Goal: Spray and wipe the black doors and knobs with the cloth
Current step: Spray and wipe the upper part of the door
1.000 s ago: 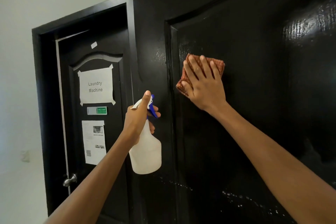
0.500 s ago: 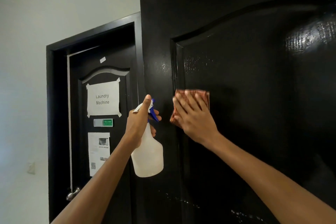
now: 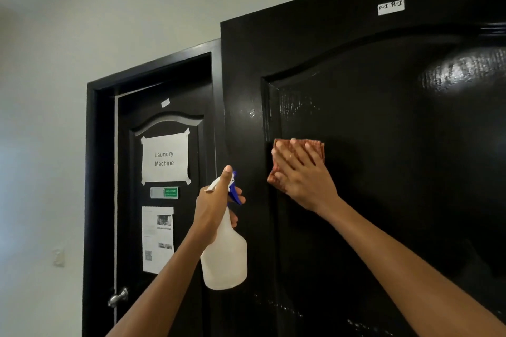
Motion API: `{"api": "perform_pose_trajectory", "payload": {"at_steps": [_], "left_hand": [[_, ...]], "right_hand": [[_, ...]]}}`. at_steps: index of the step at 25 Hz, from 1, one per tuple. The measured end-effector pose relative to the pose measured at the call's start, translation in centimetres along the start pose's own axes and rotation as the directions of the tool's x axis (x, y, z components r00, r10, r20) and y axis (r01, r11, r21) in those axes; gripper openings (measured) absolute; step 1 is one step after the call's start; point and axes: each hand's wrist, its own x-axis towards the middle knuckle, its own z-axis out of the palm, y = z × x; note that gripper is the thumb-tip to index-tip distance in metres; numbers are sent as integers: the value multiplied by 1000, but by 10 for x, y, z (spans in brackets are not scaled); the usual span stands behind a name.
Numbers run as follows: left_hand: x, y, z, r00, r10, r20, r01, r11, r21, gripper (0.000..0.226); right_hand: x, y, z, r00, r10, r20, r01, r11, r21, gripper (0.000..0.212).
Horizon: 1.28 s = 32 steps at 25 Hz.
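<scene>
the cloth (image 3: pixel 319 146) is soft and limp, so my flat, open right hand (image 3: pixel 302 172) presses it on the glossy black door (image 3: pixel 383 172); my left hand (image 3: pixel 212 206) grips the light spray bottle (image 3: pixel 224 257) at its neck.

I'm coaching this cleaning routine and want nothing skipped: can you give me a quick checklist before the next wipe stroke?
1. Cloth flat against the near door: ok, right hand presses it.
2. Spray bottle held securely: ok, left hand grips its neck.
3. Liquid left in bottle: cannot tell.
4. Spray droplets on lower panel wiped: not ok.
5. Laundry door's handle wiped: cannot tell.
</scene>
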Motion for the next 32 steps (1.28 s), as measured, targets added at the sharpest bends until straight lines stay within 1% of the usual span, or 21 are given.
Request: {"api": "perform_pose_trajectory", "payload": {"at_steps": [2,6,11,12,16,19,21,24,26,27,30,31,32], "left_hand": [[3,3,-3,1000,3,-31,-2,1000,21,61],[9,6,-11,997,-23,-71,27,998,59,65],[15,-4,-17,999,-11,-38,14,996,85,66],[16,-6,-18,999,-21,-32,23,996,83,68],[4,-25,-24,990,-143,-3,142,980,137,73],[-12,-39,-25,990,-139,-6,139,979,151,71],[-14,-35,-29,995,-93,-33,96,987,129,70],[-10,-26,-38,994,-42,-99,52,994,98,69],[-12,-30,-43,991,-49,-121,64,991,121,68],[-16,-34,-46,990,-62,-124,78,989,127,68],[-38,-57,-53,985,-112,-130,130,983,132,70],[-47,-66,-54,984,-128,-125,143,983,119,69],[-57,-74,-54,982,-147,-120,160,982,105,67]], "right_hand": [[37,2,-9,997,78,-29,-76,995,70,62],[58,-7,-6,991,118,-61,-112,989,97,61],[57,-5,-4,992,104,-69,-98,991,96,60],[57,-5,-4,992,103,-67,-96,991,95,60],[57,-7,-2,994,97,-57,-92,992,89,61],[58,-10,-1,997,70,-30,-67,995,76,61],[68,-23,2,1000,30,0,-30,996,82,63],[82,-60,13,997,-15,78,9,997,83,68],[67,-85,25,992,-57,116,47,995,89,73],[51,-96,32,985,-114,129,102,990,97,75],[-38,-135,54,923,-311,224,271,943,194,76],[-76,-150,61,882,-378,282,323,920,223,74],[-114,-163,67,815,-462,349,397,885,243,72]]}}
